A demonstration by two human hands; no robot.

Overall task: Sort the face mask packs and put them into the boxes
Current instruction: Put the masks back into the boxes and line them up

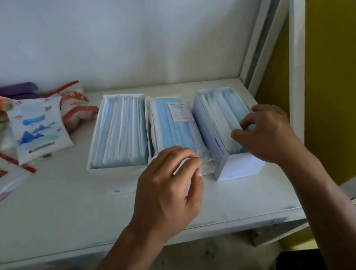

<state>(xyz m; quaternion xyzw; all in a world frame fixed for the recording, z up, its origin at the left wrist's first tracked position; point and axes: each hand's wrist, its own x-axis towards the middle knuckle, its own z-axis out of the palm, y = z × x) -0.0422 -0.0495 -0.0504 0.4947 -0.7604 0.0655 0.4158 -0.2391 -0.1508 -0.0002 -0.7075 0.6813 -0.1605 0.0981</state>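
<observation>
A wrapped pack [171, 122], lying on the table [70, 215] between the full left box [118, 171] and the right box [239, 167], is pinched at its near end by the left hand [168, 187]. Standing packs [221, 111] in the right box are pinched by the right hand [266, 130]. Room is likely needed there next. The left pinch itself is blurred.

Label [180, 111] print too small; pack [171, 126] end seemingly behind left hand [169, 185]

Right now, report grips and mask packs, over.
Left grip pinches middle pack, near end. Right grip pinches packs inside right box. Left box filled. Loose packets lie left, apart from boxes.
</observation>
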